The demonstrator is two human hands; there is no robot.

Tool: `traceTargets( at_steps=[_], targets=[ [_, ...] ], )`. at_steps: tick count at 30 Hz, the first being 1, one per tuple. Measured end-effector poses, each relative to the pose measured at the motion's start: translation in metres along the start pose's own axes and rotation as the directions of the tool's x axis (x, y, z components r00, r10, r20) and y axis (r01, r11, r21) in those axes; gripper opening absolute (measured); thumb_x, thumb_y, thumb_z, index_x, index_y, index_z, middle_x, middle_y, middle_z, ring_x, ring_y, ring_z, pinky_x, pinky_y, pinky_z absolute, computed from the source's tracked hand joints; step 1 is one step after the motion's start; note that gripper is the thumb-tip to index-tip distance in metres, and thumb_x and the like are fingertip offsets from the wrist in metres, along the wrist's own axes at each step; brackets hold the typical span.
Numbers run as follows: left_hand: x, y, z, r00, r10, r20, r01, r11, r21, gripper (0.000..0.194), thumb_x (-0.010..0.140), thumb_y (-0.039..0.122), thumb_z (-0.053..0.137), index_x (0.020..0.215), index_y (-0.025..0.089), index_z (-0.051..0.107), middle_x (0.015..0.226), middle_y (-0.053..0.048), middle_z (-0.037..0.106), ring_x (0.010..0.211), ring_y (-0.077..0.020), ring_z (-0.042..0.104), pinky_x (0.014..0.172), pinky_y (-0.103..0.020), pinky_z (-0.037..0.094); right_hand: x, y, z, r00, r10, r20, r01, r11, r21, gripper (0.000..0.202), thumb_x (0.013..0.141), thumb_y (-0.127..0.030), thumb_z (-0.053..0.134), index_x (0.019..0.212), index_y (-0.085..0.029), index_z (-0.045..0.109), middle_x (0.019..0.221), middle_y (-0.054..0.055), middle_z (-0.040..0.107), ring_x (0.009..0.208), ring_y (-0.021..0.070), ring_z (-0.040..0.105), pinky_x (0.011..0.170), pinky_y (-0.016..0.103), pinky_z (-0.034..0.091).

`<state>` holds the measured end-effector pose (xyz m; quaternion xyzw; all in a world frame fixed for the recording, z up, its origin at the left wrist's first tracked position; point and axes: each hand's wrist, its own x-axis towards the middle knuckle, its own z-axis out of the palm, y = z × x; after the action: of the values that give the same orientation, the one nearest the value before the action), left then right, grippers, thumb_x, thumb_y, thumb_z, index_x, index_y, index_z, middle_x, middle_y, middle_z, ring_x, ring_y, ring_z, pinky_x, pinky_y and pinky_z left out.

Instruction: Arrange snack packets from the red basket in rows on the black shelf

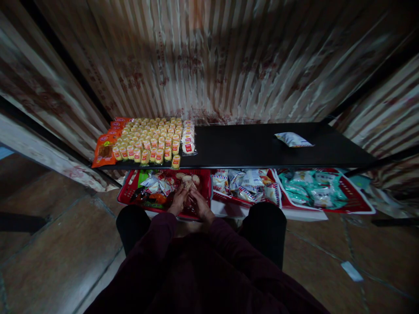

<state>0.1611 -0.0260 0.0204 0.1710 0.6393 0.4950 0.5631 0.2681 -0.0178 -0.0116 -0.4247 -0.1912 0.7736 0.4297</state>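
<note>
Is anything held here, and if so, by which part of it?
It cannot be told for sure: the left hand and right hand meet at the pale snacks in the left basket, but any hold is hidden.

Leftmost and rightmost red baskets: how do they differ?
The leftmost basket holds mixed-colour packets; the rightmost basket holds teal-and-white packets. The left hand and right hand are at the leftmost basket; neither touches the rightmost basket. Both are red.
</note>
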Motion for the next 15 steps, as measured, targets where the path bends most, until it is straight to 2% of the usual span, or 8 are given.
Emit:
traceTargets(
  at_steps=[3,7,11,15],
  targets=[
    [-0.005,0.002,0.0,1.0,-0.025,0.009,0.025,1.0,0.013,0.031,0.076,0.035,0.067,0.099,0.014,0.066,0.091,-0.009,0.069,0.079,-0.018,0.064,0.067,-0.027,0.05,0.0,0.002,-0.001,0.999,-0.008,0.031,0.01,0.998,-0.067,0.038,0.063,-0.036,0.074,0.099,-0.025,0.067,0.094,0.002,0.072,0.094,0.0207,0.064,0.076,0.031,0.051],
    [-0.006,0.001,-0.003,0.999,-0.029,-0.021,0.029,1.0,0.007,0.029,0.078,0.037,0.064,0.1,0.017,0.062,0.094,-0.008,0.066,0.079,-0.0159,0.063,0.067,-0.025,0.05,0.003,0.005,-0.006,0.995,-0.084,0.05,0.09,0.987,-0.132,0.033,0.061,-0.034,0.075,0.091,-0.022,0.071,0.1,0.005,0.072,0.105,0.0239,0.061,0.088,0.036,0.048],
    [-0.003,-0.002,-0.007,0.995,-0.078,-0.058,0.074,0.995,-0.059,0.017,0.079,0.03,0.061,0.089,0.015,0.059,0.084,-0.007,0.063,0.072,-0.0143,0.061,0.068,-0.027,0.051,0.004,0.006,-0.008,0.986,-0.162,0.048,0.168,0.964,-0.205,0.027,0.057,-0.031,0.076,0.082,-0.021,0.073,0.104,0.005,0.071,0.111,0.0241,0.057,0.096,0.037,0.042],
    [0.001,-0.004,-0.009,0.993,-0.105,-0.044,0.1,0.989,-0.106,0.006,0.076,0.021,0.059,0.078,0.016,0.056,0.072,-0.003,0.06,0.068,-0.0131,0.061,0.071,-0.028,0.051,0.005,0.007,-0.007,0.984,-0.175,0.014,0.174,0.962,-0.21,0.025,0.056,-0.027,0.074,0.08,-0.021,0.073,0.098,0.004,0.073,0.1,0.0215,0.062,0.089,0.034,0.046]
  ],
)
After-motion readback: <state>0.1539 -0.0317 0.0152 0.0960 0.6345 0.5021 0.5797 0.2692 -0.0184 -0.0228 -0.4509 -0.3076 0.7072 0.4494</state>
